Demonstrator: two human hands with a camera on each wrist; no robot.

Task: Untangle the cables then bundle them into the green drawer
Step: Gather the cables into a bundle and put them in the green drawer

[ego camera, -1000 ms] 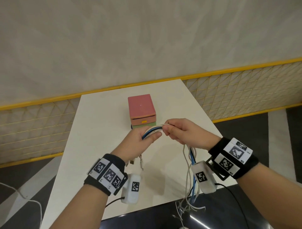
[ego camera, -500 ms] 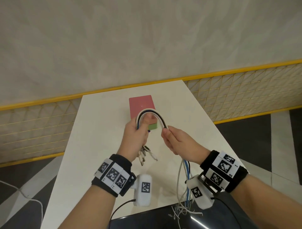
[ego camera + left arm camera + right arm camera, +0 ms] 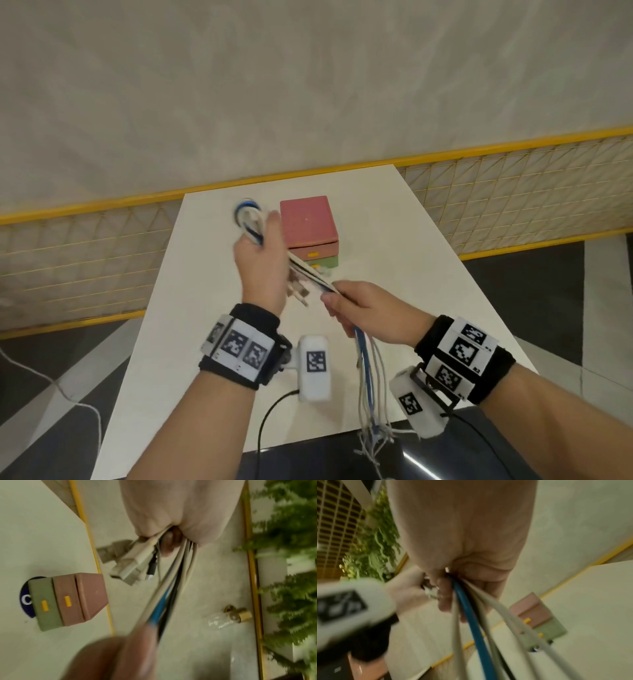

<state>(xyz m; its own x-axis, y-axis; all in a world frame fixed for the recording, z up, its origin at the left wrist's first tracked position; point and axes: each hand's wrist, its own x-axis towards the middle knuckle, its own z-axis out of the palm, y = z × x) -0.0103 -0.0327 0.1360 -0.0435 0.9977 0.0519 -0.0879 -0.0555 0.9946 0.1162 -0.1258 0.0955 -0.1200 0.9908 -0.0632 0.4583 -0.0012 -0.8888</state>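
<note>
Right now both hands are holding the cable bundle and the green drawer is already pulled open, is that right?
Not quite. Both the left hand and right hand grip the cable bundle, but the green drawer is closed, its front flush under the pink one, as the left wrist view shows.

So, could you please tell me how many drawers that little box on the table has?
2. The pink drawer sits just under the box's pink top, and the green drawer is below it at the bottom. Each has a yellow handle; both look closed.

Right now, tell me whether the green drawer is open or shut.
Shut. The green drawer sits flush with the pink drawer above it, its yellow handle facing out, and no cables are inside.
</note>
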